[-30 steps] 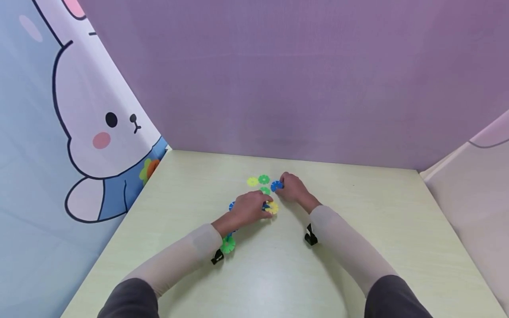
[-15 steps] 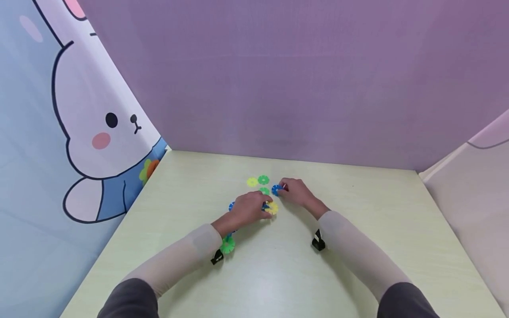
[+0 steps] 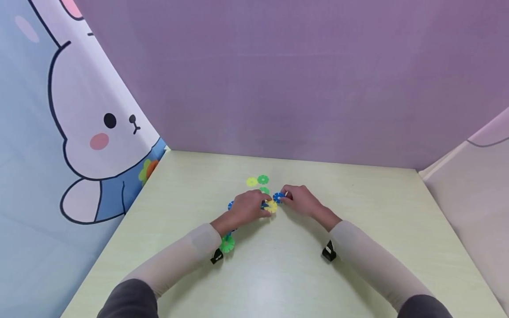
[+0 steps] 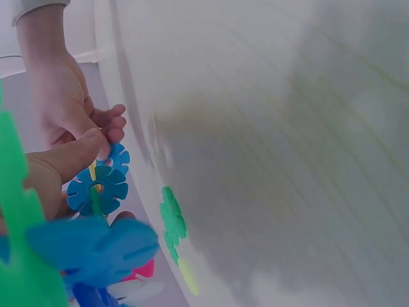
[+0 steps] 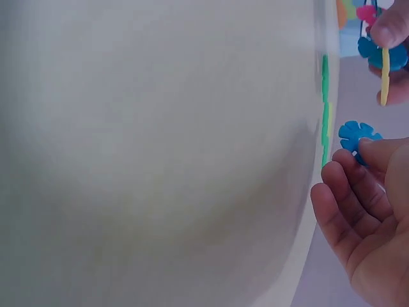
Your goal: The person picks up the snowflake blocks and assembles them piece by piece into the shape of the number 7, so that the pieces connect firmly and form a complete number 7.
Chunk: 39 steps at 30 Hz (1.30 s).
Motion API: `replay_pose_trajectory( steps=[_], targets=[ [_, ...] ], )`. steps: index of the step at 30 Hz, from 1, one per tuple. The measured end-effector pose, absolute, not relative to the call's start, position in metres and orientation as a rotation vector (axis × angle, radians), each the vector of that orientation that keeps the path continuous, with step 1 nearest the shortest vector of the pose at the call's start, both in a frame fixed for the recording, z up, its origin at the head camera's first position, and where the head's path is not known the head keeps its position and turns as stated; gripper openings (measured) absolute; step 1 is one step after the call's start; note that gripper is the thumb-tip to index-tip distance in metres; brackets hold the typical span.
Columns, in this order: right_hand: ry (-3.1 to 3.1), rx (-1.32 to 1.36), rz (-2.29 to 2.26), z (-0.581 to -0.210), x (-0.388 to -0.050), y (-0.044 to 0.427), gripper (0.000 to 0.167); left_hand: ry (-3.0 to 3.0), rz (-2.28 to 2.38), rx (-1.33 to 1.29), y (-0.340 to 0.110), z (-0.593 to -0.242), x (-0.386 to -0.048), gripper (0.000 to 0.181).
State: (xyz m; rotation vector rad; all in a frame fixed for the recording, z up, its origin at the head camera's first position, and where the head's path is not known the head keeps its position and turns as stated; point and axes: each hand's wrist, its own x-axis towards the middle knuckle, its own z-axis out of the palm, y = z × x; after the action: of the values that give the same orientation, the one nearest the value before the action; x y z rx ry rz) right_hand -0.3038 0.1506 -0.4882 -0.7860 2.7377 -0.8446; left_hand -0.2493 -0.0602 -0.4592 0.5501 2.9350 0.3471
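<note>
Three loose discs (image 3: 263,178) lie toward the desk's (image 3: 370,229) back edge; our left hand (image 3: 247,207) pinches linked discs (image 3: 272,207) between its fingers, our right hand (image 3: 304,201) a blue disc (image 3: 276,198).

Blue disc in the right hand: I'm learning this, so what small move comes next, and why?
Probably ease the blue disc to the yellow disc, slot against edge: the right hand holds one, the left hand the other, close together yet apart.
</note>
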Motion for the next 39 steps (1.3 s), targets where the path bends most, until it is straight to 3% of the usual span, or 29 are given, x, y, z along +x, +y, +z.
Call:
replay_pose_trajectory(
  steps=[24, 39],
  targets=[
    [2.693, -0.827, -0.974, -0.489, -0.271, 0.161, 0.006, 2.942, 0.346, 0.54, -0.068, -0.458, -0.242, 0.052],
    [2.688, -0.871, -1.027, -0.49, -0.268, 0.16, 0.006, 2.936, 0.372, 0.567, -0.069, -0.456, -0.243, 0.051]
  ],
)
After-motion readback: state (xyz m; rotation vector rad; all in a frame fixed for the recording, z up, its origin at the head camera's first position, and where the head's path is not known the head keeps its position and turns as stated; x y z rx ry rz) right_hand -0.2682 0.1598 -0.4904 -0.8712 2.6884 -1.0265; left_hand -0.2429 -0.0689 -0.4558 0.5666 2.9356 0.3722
